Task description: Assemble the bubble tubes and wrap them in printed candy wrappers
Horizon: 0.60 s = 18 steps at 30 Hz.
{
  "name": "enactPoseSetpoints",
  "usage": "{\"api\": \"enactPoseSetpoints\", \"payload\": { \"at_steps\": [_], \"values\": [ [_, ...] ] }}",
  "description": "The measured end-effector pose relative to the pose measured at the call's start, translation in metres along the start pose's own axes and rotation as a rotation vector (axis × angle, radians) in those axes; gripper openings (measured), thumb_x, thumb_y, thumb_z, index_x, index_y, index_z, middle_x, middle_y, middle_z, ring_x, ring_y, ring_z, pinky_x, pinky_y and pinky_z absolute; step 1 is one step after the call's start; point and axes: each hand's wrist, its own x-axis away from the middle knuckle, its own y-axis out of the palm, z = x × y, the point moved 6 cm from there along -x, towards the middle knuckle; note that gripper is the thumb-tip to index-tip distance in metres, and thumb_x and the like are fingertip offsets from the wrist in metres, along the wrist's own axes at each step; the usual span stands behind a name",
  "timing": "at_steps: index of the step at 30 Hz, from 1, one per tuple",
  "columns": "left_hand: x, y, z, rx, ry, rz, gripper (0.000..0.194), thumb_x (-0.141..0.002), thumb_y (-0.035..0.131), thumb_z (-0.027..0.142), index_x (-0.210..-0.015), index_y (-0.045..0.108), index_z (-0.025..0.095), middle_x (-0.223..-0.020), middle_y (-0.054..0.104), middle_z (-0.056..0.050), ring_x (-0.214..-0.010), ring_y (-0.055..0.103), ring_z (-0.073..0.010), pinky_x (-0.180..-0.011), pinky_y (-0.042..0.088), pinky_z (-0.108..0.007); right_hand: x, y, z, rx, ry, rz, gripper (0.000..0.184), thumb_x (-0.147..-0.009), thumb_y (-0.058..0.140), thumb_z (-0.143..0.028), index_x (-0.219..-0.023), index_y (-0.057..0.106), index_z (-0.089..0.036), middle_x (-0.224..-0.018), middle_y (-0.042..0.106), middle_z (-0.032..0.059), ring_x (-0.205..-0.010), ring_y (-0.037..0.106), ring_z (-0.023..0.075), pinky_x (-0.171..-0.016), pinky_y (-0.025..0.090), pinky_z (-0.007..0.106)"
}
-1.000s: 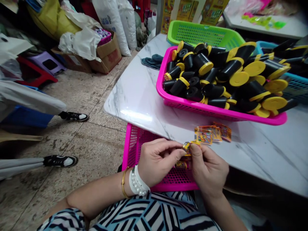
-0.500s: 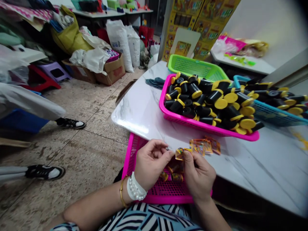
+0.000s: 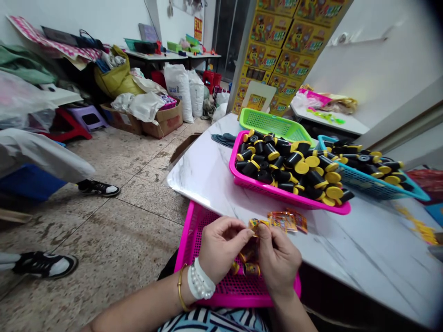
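Observation:
My left hand (image 3: 221, 246) and my right hand (image 3: 278, 258) meet over a pink basket (image 3: 197, 230) on my lap, and both pinch a small orange-yellow sticker (image 3: 255, 223) between thumb and fingers. Under my hands a few small labelled cylinders (image 3: 251, 269) lie in that basket. A short strip of the same stickers (image 3: 289, 221) rests on the marble table (image 3: 367, 244) just beyond my fingers. Farther back a second pink basket (image 3: 263, 188) is heaped with black tubes that have yellow caps (image 3: 294, 163).
A blue basket (image 3: 377, 186) with more black tubes and an empty green basket (image 3: 273, 122) stand behind. Yellow cartons (image 3: 284, 46) are stacked at the back. Another person's legs and black shoes (image 3: 98, 186) are on the floor at left, beside boxes, sacks and stools.
The view has tilted up and shows more of the room. My hands stay together on the sticker, and sit slightly lower in view over the lap basket.

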Motion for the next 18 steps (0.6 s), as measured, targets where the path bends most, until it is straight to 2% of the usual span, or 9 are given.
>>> {"api": "enactPoseSetpoints", "payload": {
  "at_steps": [2, 4, 7, 10, 12, 14, 16, 18],
  "values": [
    [-0.003, 0.001, 0.002, -0.006, 0.015, -0.027, 0.014, -0.077, 0.075, 0.029, -0.078, 0.075, 0.015, -0.081, 0.070, -0.006, -0.077, 0.062, -0.0159, -0.072, 0.050, -0.026, 0.000, 0.005, -0.002, -0.012, -0.036, -0.036, 0.025, -0.093, 0.059, -0.023, -0.069, 0.062, -0.018, -0.059, 0.054, -0.0029, -0.053, 0.049, 0.0108, -0.054, 0.040, 0.023],
    [-0.008, 0.002, -0.004, 0.077, -0.081, -0.059, 0.019, -0.074, 0.078, 0.030, -0.082, 0.076, 0.014, -0.081, 0.070, -0.006, -0.072, 0.060, -0.0136, -0.066, 0.048, -0.024, 0.000, 0.010, -0.003, -0.028, -0.057, -0.071, 0.026, -0.094, 0.058, -0.021, -0.068, 0.060, -0.018, -0.060, 0.053, -0.0031, -0.053, 0.048, 0.0103, -0.054, 0.040, 0.023],
    [-0.012, 0.005, -0.021, 0.280, -0.310, -0.113, 0.033, -0.070, 0.081, 0.038, -0.085, 0.072, 0.011, -0.060, 0.061, 0.000, -0.048, 0.046, -0.0056, -0.046, 0.034, -0.017, -0.003, 0.015, -0.003, -0.021, -0.087, -0.135, 0.031, -0.096, 0.054, -0.020, -0.065, 0.056, -0.018, -0.059, 0.050, -0.0035, -0.052, 0.046, 0.0095, -0.052, 0.038, 0.022],
    [-0.018, 0.004, -0.027, 0.392, -0.370, -0.129, 0.039, -0.068, 0.081, 0.044, -0.080, 0.064, 0.012, -0.044, 0.050, 0.006, -0.036, 0.035, -0.0030, -0.037, 0.019, -0.016, -0.018, 0.012, -0.008, 0.015, -0.187, -0.202, 0.034, -0.097, 0.053, -0.021, -0.063, 0.057, -0.018, -0.057, 0.050, -0.0031, -0.051, 0.047, 0.0097, -0.052, 0.038, 0.023],
    [-0.021, 0.003, -0.024, 0.397, -0.361, -0.147, 0.039, -0.072, 0.077, 0.048, -0.081, 0.059, 0.014, -0.039, 0.048, 0.007, -0.031, 0.034, -0.0039, -0.035, 0.015, -0.016, -0.036, 0.002, -0.014, 0.078, -0.273, -0.148, 0.025, -0.095, 0.055, -0.023, -0.072, 0.064, -0.018, -0.064, 0.057, -0.0004, -0.059, 0.054, 0.0121, -0.058, 0.043, 0.024],
    [-0.024, 0.004, -0.020, 0.378, -0.367, -0.171, 0.039, -0.075, 0.074, 0.049, -0.085, 0.059, 0.015, -0.037, 0.048, 0.007, -0.029, 0.034, -0.0047, -0.034, 0.013, -0.016, -0.060, -0.009, -0.018, 0.243, -0.341, -0.018, 0.013, -0.092, 0.061, -0.028, -0.093, 0.071, -0.018, -0.081, 0.064, 0.0049, -0.075, 0.061, 0.0171, -0.069, 0.049, 0.029],
    [-0.027, 0.007, -0.016, 0.379, -0.380, -0.193, 0.039, -0.074, 0.076, 0.045, -0.091, 0.063, 0.013, -0.043, 0.054, 0.004, -0.031, 0.037, -0.0040, -0.035, 0.015, -0.015, -0.084, -0.012, -0.019, 0.492, -0.378, 0.071, 0.030, -0.088, 0.066, -0.036, -0.110, 0.069, -0.018, -0.096, 0.064, 0.0106, -0.089, 0.061, 0.0238, -0.078, 0.050, 0.036],
    [-0.031, 0.010, -0.012, 0.405, -0.388, -0.203, 0.039, -0.072, 0.079, 0.040, -0.095, 0.068, 0.011, -0.056, 0.063, 0.000, -0.035, 0.039, -0.0018, -0.036, 0.018, -0.014, -0.105, -0.005, -0.015, 0.686, -0.393, 0.057, 0.038, -0.085, 0.067, -0.041, -0.115, 0.069, -0.017, -0.099, 0.062, 0.0126, -0.093, 0.058, 0.0275, -0.079, 0.050, 0.039]
  ]
}}
